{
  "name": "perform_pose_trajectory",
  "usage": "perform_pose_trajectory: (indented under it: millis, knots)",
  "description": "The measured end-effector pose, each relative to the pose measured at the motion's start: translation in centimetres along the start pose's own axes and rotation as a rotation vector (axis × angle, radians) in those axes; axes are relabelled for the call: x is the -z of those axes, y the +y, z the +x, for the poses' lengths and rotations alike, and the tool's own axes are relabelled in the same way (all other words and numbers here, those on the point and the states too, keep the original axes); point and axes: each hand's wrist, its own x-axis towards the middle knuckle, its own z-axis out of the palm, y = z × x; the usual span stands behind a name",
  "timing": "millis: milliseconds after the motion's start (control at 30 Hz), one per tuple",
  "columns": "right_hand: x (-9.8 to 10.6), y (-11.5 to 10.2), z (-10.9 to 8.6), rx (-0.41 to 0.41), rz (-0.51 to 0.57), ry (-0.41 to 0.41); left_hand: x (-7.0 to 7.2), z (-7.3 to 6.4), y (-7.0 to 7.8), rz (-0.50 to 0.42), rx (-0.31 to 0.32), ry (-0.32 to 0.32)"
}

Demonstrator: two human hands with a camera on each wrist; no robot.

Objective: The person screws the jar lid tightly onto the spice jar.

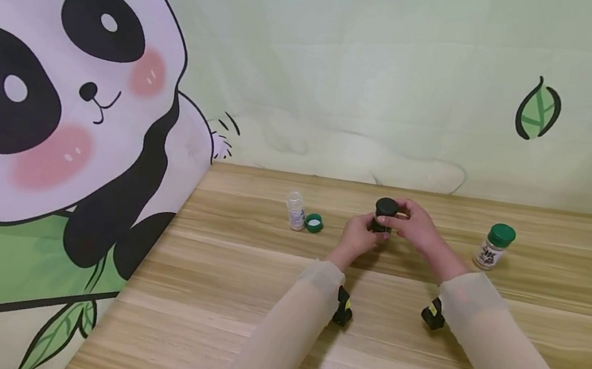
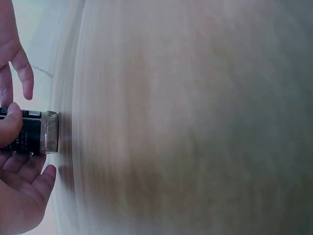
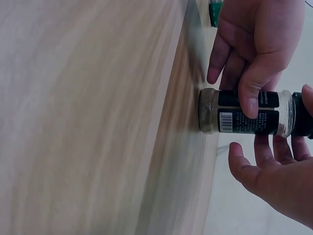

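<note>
A spice jar with a black label and a black cap stands between both hands near the back of the table. My left hand grips the jar's body, its thumb across the label in the right wrist view. My right hand pinches the cap from the other side, the thumb in front and fingers behind. In the left wrist view the jar shows only at the left edge, its clear glass base close to the wooden surface. The cap is out of sight there.
Left of the hands stands a clear, uncapped bottle, with a loose green cap beside it. A jar with a green lid stands to the right. Behind the wooden table hangs a panda-printed cloth.
</note>
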Motion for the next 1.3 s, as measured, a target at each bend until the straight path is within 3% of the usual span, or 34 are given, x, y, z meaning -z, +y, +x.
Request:
perform_pose_trajectory:
  millis: [333,767,967,1100,1300]
  knots:
    - [-0.8,0.1,-0.3,-0.020,0.042,0.072,-0.1,0.0,-0.1,-0.014,0.011,-0.002]
    - [-2.0,0.4,-0.3,-0.002,0.143,0.164,-0.1,0.3,-0.2,0.043,-0.022,0.018]
    - [-2.4,0.5,-0.4,-0.007,0.131,0.198,-0.2,0.2,-0.3,0.049,-0.026,0.027]
    - [-2.0,0.6,-0.4,0.010,0.088,0.160,-0.2,0.2,-0.4,0.052,-0.024,0.023]
    - [-0.1,0.6,0.0,0.069,-0.016,0.005,0.0,0.1,-0.1,0.027,-0.019,0.011]
